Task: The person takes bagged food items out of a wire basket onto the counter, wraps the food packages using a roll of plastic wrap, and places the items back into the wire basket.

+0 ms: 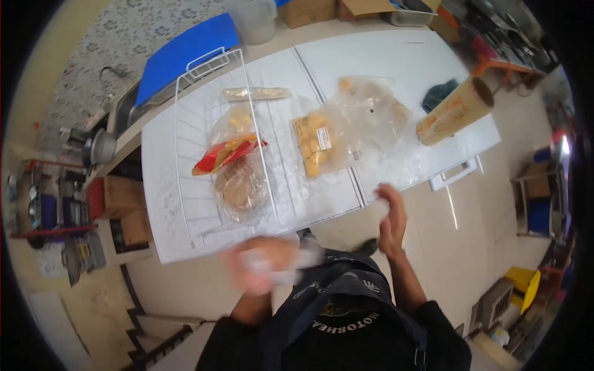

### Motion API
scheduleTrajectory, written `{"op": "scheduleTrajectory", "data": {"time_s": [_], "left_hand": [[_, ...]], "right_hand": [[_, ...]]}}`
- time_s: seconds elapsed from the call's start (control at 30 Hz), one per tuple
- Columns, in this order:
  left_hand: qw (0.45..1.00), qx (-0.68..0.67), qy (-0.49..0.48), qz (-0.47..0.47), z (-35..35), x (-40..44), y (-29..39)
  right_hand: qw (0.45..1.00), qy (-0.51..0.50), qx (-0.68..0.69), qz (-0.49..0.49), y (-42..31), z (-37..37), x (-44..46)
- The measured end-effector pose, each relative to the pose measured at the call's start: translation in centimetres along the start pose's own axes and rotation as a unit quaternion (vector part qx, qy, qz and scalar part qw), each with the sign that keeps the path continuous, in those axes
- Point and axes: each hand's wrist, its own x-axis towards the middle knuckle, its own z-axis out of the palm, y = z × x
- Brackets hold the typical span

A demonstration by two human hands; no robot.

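My left hand (263, 263) is blurred by motion in front of the freezer's near edge. Its fingers are closed around a white, soft-looking cloth or tissue (286, 267). To its right, my right hand (393, 222) hangs in the air with fingers apart and nothing in it. A white wire basket (179, 154) on the freezer lid (281, 195) holds a clear bag with a round brown item (240, 185), a red and yellow packet (226, 154) and other clear packs. Beside it lies a labelled pack of yellowish round pieces (315, 145), next to a crumpled clear plastic bag (374, 117).
A tall tan cardboard tube (455, 114) stands at the right, near a dark green cloth (439, 94). Behind are a blue sheet (185, 55), a clear plastic jug (253, 21) and cardboard boxes (306, 11). A freezer handle (455, 174) juts from the front edge.
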Motion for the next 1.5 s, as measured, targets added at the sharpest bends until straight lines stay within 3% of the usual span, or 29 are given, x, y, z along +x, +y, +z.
{"op": "scheduleTrajectory", "data": {"time_s": [0.07, 0.1, 0.17, 0.2, 0.23, 0.3, 0.33, 0.43, 0.47, 0.53, 0.57, 0.6, 0.67, 0.7, 0.73, 0.8, 0.9, 1.0, 1.07, 1.13, 1.17, 1.23, 1.27, 1.3, 1.4, 1.5], "left_hand": [[0.973, 0.114, -0.179, -0.091, 7.3, 1.7, -8.0], [0.939, 0.206, -0.258, -0.097, 10.7, 2.0, -12.9], [0.888, 0.289, -0.356, -0.030, 17.1, 0.9, -22.2], [0.885, 0.240, -0.384, 0.113, 20.2, 0.2, -26.7], [0.881, 0.243, -0.390, 0.107, 24.1, -1.1, -29.2], [0.884, 0.298, -0.340, 0.117, 31.7, -4.0, -30.7], [0.882, 0.327, -0.312, 0.132, 34.8, -4.6, -31.7], [0.883, 0.258, -0.388, -0.049, 40.0, -8.9, -37.9], [0.908, 0.176, -0.367, -0.096, 41.6, -8.4, -39.1], [0.929, 0.007, -0.323, -0.181, 44.1, -6.5, -41.6], [0.953, -0.077, -0.179, -0.230, 46.1, -5.0, -42.9], [0.917, -0.152, -0.119, -0.348, 46.6, -2.6, -45.2], [0.770, -0.360, 0.023, -0.526, 47.4, 2.8, -51.7], [0.695, -0.476, -0.124, -0.525, 47.4, 6.2, -48.3], [0.709, -0.455, -0.114, -0.526, 48.8, 8.5, -49.3], [0.772, -0.389, -0.156, -0.478, 52.1, 12.3, -53.2], [0.825, -0.340, -0.174, -0.417, 57.7, 17.7, -55.9], [0.865, -0.297, -0.100, -0.392, 62.2, 24.7, -57.5], [0.889, -0.289, -0.016, -0.354, 63.3, 29.8, -59.1], [0.878, -0.339, 0.043, -0.335, 62.7, 33.4, -61.5], [0.872, -0.365, 0.072, -0.318, 62.3, 34.8, -62.3], [0.862, -0.398, 0.145, -0.279, 61.5, 37.6, -62.9], [0.897, -0.348, 0.147, -0.230, 60.8, 38.3, -63.3], [0.930, -0.293, 0.142, -0.173, 59.8, 40.2, -63.9], [0.941, -0.261, 0.208, -0.058, 56.3, 44.2, -65.7], [0.920, -0.166, 0.356, -0.007, 53.0, 44.7, -66.5]], "right_hand": [[0.945, -0.049, 0.303, 0.114, -1.5, -1.5, -2.6], [0.918, -0.012, 0.386, 0.088, -0.7, -3.4, -4.3], [0.793, 0.134, 0.584, 0.111, -1.8, -8.5, -5.5], [0.801, 0.229, 0.532, 0.152, -1.5, -12.0, -5.9], [0.796, 0.326, 0.471, 0.197, -0.8, -15.6, -6.8], [0.769, 0.402, 0.463, 0.184, 2.1, -22.9, -9.1], [0.803, 0.406, 0.372, 0.227, 4.1, -26.7, -9.5], [0.857, 0.368, 0.055, 0.356, 10.5, -39.7, -12.1], [0.857, 0.344, -0.054, 0.380, 12.6, -43.3, -11.6], [0.882, 0.320, -0.143, 0.315, 14.6, -46.1, -8.0], [0.910, 0.320, -0.126, 0.233, 13.6, -44.7, -4.7], [0.935, 0.300, -0.139, 0.131, 14.0, -44.4, -2.6], [0.961, 0.212, -0.177, -0.020, 15.3, -45.0, 1.5], [0.966, 0.151, -0.200, -0.071, 16.2, -45.9, 3.5], [0.967, 0.097, -0.224, -0.076, 16.9, -47.8, 5.9], [0.950, -0.004, -0.288, -0.124, 18.3, -51.9, 10.8], [0.882, 0.029, -0.448, -0.147, 19.3, -59.6, 18.5], [0.950, -0.022, -0.294, -0.107, 20.5, -63.1, 23.7], [0.969, 0.003, -0.223, -0.109, 23.2, -62.9, 26.7], [0.981, 0.015, -0.134, -0.139, 28.0, -62.6, 30.4], [0.990, 0.057, -0.062, -0.109, 30.2, -62.5, 32.6], [0.976, 0.095, 0.176, 0.084, 31.8, -63.5, 37.9], [0.937, 0.102, 0.277, 0.188, 32.8, -64.4, 40.1], [0.955, 0.050, 0.197, 0.218, 34.7, -66.3, 42.8], [0.944, -0.126, 0.092, 0.292, 45.6, -73.7, 49.7], [0.945, -0.172, -0.112, 0.255, 56.5, -78.6, 55.9]]}}
